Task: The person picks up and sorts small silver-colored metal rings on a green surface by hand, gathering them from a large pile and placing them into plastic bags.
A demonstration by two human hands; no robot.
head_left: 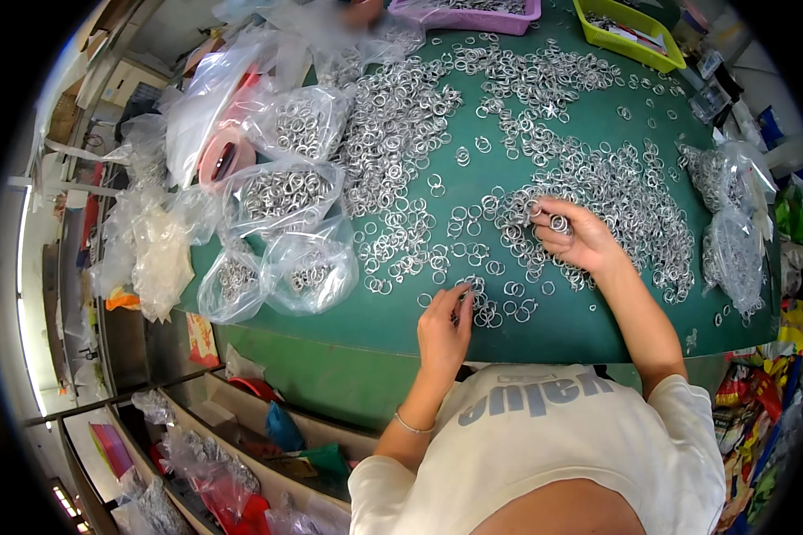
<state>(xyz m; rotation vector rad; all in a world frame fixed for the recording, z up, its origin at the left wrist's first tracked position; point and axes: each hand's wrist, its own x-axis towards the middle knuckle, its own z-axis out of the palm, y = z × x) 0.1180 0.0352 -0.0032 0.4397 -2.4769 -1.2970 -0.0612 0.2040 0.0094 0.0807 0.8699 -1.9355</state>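
Observation:
Silvery metal key rings (611, 183) lie in loose heaps over the green tabletop (401, 330). At the edge of the right-hand heap, my right hand (575, 239) is closed on key rings (558, 223), with one ring at its fingertips and another against its fingers. My left hand (444, 328) is nearer the front edge, its thumb and fingers drawn together beside a small cluster of key rings (486, 312). What those fingers pinch, if anything, is too small to make out.
Clear plastic bags of rings (285, 192) stand on the left beside a tape roll (226, 159). More bags (734, 259) lie at the right edge. A purple basket (500, 25) and a yellow-green basket (629, 43) sit at the back. Below the table are open drawers (268, 410).

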